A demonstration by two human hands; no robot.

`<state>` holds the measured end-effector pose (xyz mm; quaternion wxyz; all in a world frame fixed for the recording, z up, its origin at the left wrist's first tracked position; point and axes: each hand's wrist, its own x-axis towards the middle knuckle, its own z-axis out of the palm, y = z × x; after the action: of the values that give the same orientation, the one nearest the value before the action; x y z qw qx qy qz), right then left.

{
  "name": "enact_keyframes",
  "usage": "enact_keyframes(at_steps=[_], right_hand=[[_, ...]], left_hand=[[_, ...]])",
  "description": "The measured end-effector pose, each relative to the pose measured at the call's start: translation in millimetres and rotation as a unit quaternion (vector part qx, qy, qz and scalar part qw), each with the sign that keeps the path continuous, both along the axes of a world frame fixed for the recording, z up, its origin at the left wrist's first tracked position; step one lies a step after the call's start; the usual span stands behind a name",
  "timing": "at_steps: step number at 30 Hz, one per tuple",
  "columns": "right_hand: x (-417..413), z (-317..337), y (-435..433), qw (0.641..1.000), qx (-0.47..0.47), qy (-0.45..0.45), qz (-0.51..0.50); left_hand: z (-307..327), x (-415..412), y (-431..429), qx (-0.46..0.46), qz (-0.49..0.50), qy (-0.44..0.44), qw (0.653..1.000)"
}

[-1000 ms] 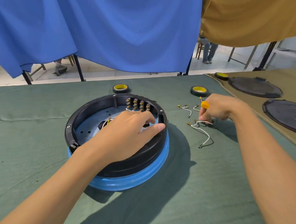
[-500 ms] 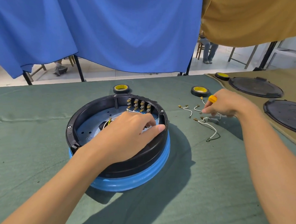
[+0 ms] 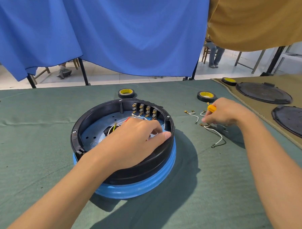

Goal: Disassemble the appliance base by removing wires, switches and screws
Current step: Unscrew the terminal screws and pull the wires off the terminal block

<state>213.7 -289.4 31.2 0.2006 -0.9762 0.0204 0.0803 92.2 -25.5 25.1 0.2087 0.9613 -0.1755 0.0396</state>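
- The right hand (image 3: 225, 114) is low over the green cloth (image 3: 43, 137) at centre right of the frame. Its fingers are curled and pinch a small yellow piece (image 3: 211, 108); I cannot tell whether that is a tool handle or a connector.
- Just below its knuckles lies a long white wire (image 3: 217, 135), freed and loose on the cloth. A shorter wire (image 3: 193, 115) lies just to its left.
- Compared with a second ago, the long wire's looped end sits a little further right and the right hand has shifted slightly right with it. It reads as the wire being dragged clear and set down with the others.
- Judged from that, one more wire is off. The next move would be back into the base.
- The appliance base (image 3: 132, 169), black on a blue ring, sits at centre frame, unchanged in place.
- The left hand (image 3: 130, 143) has not moved. Its thumb lies on the near-right rim and its fingers curl down inside, clamping the wall to steady it.
- Still mounted at the far inner wall is the switch row (image 3: 144, 109), with red and white leads (image 3: 129, 119) beneath it, so much remains to be done.
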Motion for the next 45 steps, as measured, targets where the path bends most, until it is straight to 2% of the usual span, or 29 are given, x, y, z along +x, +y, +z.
enact_keyframes(at_steps=[3, 6, 10, 15, 16, 17, 18, 20, 22, 25, 29, 31, 37, 45], right_hand=[[-5.4, 14.4, 6.9, 0.997, 0.037, -0.062, -0.005], [-12.4, 26.8, 25.4, 0.963, 0.221, -0.156, 0.005], [-26.3, 42.0, 59.6, 0.869, 0.441, -0.222, 0.027], [-39.9, 53.4, 81.5, 0.715, 0.664, -0.216, -0.003], [-40.8, 53.8, 82.3, 0.696, 0.688, -0.204, -0.008], [-41.4, 53.3, 82.9, 0.694, 0.694, -0.191, -0.006], [-41.7, 52.0, 83.7, 0.71, 0.679, -0.185, 0.001], [-41.5, 46.3, 87.6, 0.768, 0.609, -0.198, 0.01], [-40.9, 40.8, 93.8, 0.81, 0.542, -0.221, 0.015], [-41.2, 35.3, 101.7, 0.834, 0.5, -0.228, 0.048], [-41.0, 28.3, 101.6, 0.874, 0.399, -0.248, 0.124], [-40.7, 26.5, 100.9, 0.891, 0.35, -0.259, 0.13], [-42.2, 20.6, 106.4, 0.909, 0.259, -0.306, 0.113], [-43.9, 19.7, 107.3, 0.899, 0.239, -0.341, 0.135]], left_hand=[[0.7, -0.5, 0.3, -0.011, -0.018, 0.002, 1.0], [2.7, -1.1, 0.7, -0.036, -0.053, 0.022, 0.998], [3.5, -2.9, 2.6, 0.004, -0.065, 0.046, 0.997], [2.6, -4.5, 1.4, 0.022, -0.058, 0.049, 0.997], [2.6, -4.7, 0.4, 0.03, -0.05, 0.043, 0.997], [2.7, -4.7, -0.6, 0.041, -0.039, 0.032, 0.998], [2.5, -4.8, -1.4, 0.055, -0.023, 0.021, 0.998], [0.6, -3.7, -2.6, 0.085, 0.025, -0.005, 0.996], [-2.2, -1.9, -3.7, 0.129, 0.085, -0.038, 0.987], [-5.8, -0.1, -5.0, 0.165, 0.129, -0.057, 0.976], [-8.4, 2.9, -2.1, 0.134, 0.117, -0.003, 0.984], [-7.3, 3.7, -1.3, 0.116, 0.112, 0.02, 0.987], [-6.6, 4.6, -0.2, 0.097, 0.105, 0.022, 0.989], [-5.3, 4.2, 1.7, 0.06, 0.054, 0.047, 0.996]])
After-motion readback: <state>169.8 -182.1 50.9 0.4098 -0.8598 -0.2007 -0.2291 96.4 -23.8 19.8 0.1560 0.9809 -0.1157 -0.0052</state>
